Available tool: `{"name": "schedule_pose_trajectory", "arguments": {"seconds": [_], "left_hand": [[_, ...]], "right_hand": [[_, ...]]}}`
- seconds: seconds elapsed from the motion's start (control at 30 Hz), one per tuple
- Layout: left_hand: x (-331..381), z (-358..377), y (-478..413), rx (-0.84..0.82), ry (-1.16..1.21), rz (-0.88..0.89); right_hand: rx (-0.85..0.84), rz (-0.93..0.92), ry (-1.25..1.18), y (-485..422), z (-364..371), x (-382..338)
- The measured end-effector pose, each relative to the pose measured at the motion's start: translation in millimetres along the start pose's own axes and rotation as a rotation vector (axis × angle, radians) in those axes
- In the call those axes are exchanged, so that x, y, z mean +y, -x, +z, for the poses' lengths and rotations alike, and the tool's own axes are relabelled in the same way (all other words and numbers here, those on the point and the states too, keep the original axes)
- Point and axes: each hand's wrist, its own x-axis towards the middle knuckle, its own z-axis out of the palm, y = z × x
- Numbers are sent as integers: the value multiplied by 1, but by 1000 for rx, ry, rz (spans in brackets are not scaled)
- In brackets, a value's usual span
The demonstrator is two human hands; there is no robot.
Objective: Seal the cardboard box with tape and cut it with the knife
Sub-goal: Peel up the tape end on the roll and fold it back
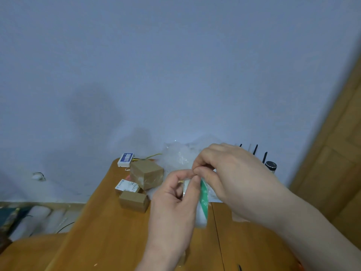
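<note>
Scanning from 9 o'clock: wooden table (101, 231) runs up the middle, white device box (126, 159) against the wall at roughly 11 o'clock of the hands, then three cardboard boxes clustered just right of it — larger cardboard box (146, 174) already shiny with tape, labelled box (125, 186) below it, small plain box (133, 201) nearest. None of them is under the hands. Centre: left hand (172, 208) closed around the tape roll (202, 202), clear with a green inner core, held on edge above the table. Right hand (230, 177) comes in from 3 o'clock, thumb and forefinger pinched tight at the roll's top rim, at 12 o'clock on the roll, touching the left fingertips. Reads as picking for the tape's free end; no strip pulled out yet as far as I can see. Clear plastic wrap (175, 155) lies behind the hands, black antennas (256, 149) at 1 o'clock. Knife not identifiable. Next move needs the end lifted cleanly, then pulled out and carried to a box seam.
</note>
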Motion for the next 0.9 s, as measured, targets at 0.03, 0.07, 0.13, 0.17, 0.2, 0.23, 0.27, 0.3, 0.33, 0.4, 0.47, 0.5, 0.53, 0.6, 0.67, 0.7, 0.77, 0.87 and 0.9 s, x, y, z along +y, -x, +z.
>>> {"name": "schedule_pose_trajectory", "arguments": {"seconds": [0.03, 0.07, 0.13, 0.17, 0.2, 0.23, 0.27, 0.3, 0.33, 0.4, 0.47, 0.5, 0.53, 0.6, 0.67, 0.7, 0.77, 0.87, 0.9], "left_hand": [[2, -1, 0, -6, 12, -4], [4, -1, 1, -19, 37, -6], [5, -2, 3, -58, 59, -12], [6, -4, 4, -85, 54, -20], [7, -6, 4, -110, 60, -24], [10, -7, 4, -123, 68, -25], [11, -8, 3, -129, 67, -27], [12, -9, 2, -131, 64, -32], [13, -10, 1, -128, 67, -43], [16, -12, -2, -115, 89, -64], [17, -14, -5, -115, 89, -68], [16, -15, -7, -111, 72, -78], [15, -16, -8, -102, 58, -93], [15, -18, -7, -86, 39, -104], [16, -17, -4, -124, 21, -103], [16, -17, -1, -146, 33, -106], [16, -18, 3, -190, 70, -83], [19, -20, 10, -243, 230, -87], [20, -21, 11, -258, 271, -95]], "right_hand": [[-12, -8, 22, 0, -2, -2], [-25, -15, 41, -1, -4, -4], [-53, -19, 61, -2, -8, -6], [-64, -23, 67, -2, -10, -7], [-72, -27, 70, -2, -11, -8], [-75, -32, 69, -2, -12, -10], [-77, -38, 71, -2, -13, -11], [-68, -49, 81, -2, -12, -12], [-52, -67, 98, -2, -11, -13], [-32, -74, 138, -2, -9, -15], [23, -56, 120, -1, -9, -17], [49, -62, 107, -1, -12, -20], [58, -76, 101, -1, -15, -23], [29, -89, 112, -3, -19, -29], [6, -42, 27, -2, -24, -26], [-16, -15, -2, -2, -27, -25], [-45, 7, -23, -1, -29, -23], [-75, 36, -87, -2, -33, -21], [-69, 38, -96, -2, -34, -20]]}}
